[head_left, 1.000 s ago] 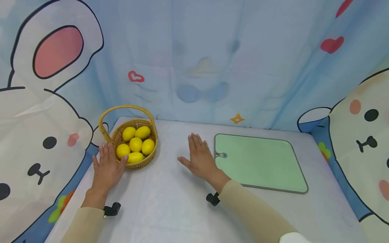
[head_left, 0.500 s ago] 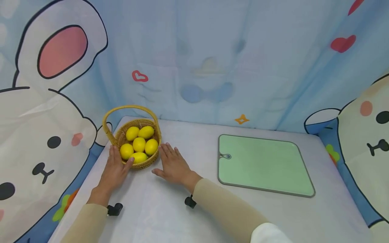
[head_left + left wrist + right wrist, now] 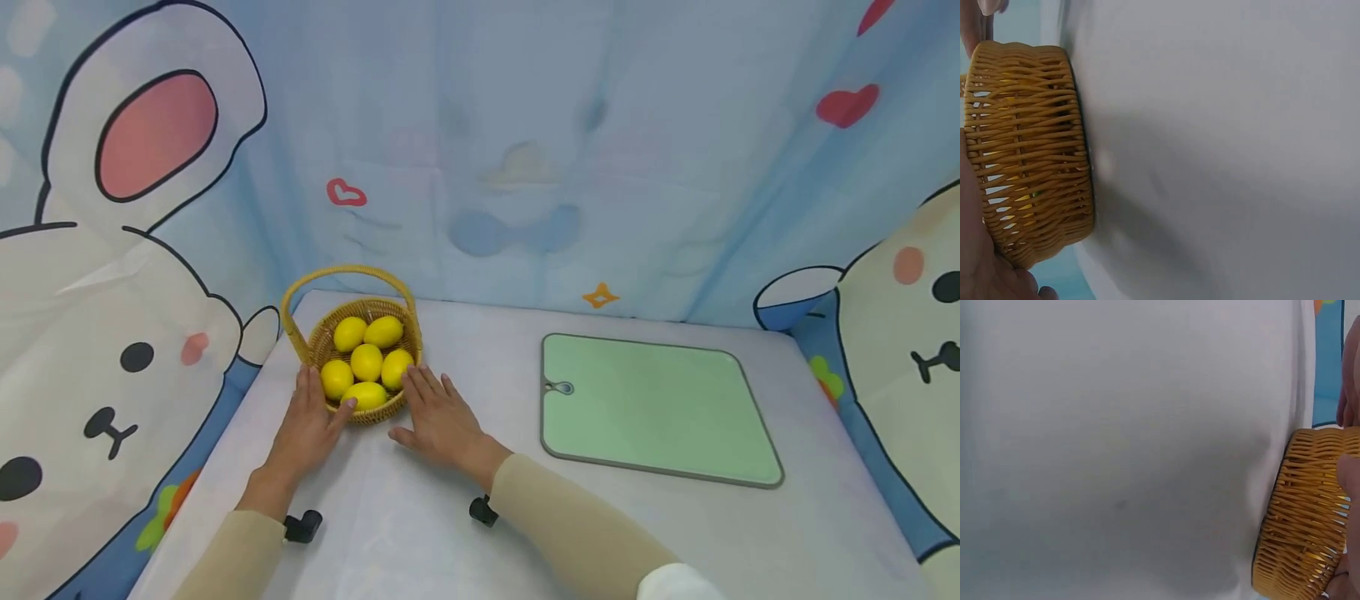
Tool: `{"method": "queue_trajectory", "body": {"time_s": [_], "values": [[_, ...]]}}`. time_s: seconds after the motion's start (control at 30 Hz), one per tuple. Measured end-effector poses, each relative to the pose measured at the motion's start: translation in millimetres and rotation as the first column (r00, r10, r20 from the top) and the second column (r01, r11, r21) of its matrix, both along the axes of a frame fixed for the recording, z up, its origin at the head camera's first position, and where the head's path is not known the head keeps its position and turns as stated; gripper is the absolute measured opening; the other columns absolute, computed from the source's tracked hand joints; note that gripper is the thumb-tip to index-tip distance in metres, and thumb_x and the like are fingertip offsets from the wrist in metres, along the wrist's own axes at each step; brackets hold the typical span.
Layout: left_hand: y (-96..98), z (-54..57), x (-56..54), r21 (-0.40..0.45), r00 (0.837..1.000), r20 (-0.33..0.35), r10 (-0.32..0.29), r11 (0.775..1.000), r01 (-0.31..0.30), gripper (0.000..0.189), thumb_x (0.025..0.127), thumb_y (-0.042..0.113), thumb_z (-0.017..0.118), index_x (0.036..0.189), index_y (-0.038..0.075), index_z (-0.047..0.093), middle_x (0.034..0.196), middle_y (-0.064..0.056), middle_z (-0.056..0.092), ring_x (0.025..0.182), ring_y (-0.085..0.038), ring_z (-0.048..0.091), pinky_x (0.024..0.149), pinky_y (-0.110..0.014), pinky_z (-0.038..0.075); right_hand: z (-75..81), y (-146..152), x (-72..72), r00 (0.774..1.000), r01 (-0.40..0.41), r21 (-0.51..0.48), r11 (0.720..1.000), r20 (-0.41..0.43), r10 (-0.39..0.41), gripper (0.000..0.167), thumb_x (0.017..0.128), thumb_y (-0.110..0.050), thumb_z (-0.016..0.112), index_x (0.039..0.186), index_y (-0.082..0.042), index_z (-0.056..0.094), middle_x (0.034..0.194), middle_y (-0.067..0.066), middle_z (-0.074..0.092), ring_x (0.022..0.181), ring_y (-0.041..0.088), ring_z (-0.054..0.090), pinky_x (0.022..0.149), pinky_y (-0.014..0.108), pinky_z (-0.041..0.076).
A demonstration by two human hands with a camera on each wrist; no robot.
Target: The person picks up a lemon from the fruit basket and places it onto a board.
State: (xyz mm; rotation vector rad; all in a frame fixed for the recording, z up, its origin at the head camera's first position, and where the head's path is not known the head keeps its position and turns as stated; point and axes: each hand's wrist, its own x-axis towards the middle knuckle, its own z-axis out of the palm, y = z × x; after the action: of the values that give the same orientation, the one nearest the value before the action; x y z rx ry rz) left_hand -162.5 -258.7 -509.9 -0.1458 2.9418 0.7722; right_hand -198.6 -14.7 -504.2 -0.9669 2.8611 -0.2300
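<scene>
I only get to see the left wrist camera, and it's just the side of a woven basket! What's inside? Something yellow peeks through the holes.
Observer: The head view shows six yellow lemons in the basket.

Operator: Yum! Is anything off to the right?

Observer: Yes, a pale green board lies flat on the white table.

Operator: And the right grip, how are its fingers?

Observer: They look straight in the head view, at the basket's right side.
</scene>
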Motion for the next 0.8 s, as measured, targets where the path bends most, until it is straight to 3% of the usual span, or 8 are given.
{"method": "queue_trajectory", "body": {"time_s": [0.3, 0.5, 0.8], "values": [[51.3, -0.9, 8.7, 0.012, 0.998, -0.023, -0.06, 0.998, 0.061, 0.102, 0.108, 0.059, 0.046, 0.165, -0.005, -0.009, 0.174, -0.025, -0.017, 0.162, -0.047, 0.001, 0.13, -0.061, 0.015, -3.3, 52.8, 27.4, 0.996, 0.078, -0.076, 0.994, -0.029, -0.08, 0.09, 0.105, -0.058, 0.056, 0.168, -0.003, 0.022, 0.177, 0.012, 0.018, 0.165, 0.028, 0.015, 0.133, 0.053, 0.019], [84.5, -1.7, 21.5, 0.021, 0.994, -0.061, -0.096, 0.995, 0.098, 0.101, 0.108, 0.053, 0.053, 0.165, -0.008, -0.004, 0.174, -0.027, -0.013, 0.162, -0.047, 0.006, 0.13, -0.059, 0.018, -8.2, 85.5, 49.1, 0.991, 0.109, -0.136, 0.985, -0.064, -0.119, 0.089, 0.103, -0.054, 0.062, 0.166, 0.0, 0.028, 0.175, 0.016, 0.024, 0.163, 0.031, 0.021, 0.132, 0.056, 0.022], [112.9, -1.6, 41.8, 0.016, 0.984, -0.115, -0.136, 0.99, 0.139, 0.101, 0.106, 0.05, 0.06, 0.165, -0.01, 0.005, 0.175, -0.029, -0.004, 0.161, -0.047, 0.012, 0.128, -0.061, 0.024, -10.4, 116.0, 73.5, 0.985, 0.129, -0.146, 0.981, -0.097, -0.144, 0.089, 0.103, -0.054, 0.063, 0.164, 0.001, 0.03, 0.174, 0.018, 0.026, 0.162, 0.033, 0.023, 0.13, 0.057, 0.025]]}}
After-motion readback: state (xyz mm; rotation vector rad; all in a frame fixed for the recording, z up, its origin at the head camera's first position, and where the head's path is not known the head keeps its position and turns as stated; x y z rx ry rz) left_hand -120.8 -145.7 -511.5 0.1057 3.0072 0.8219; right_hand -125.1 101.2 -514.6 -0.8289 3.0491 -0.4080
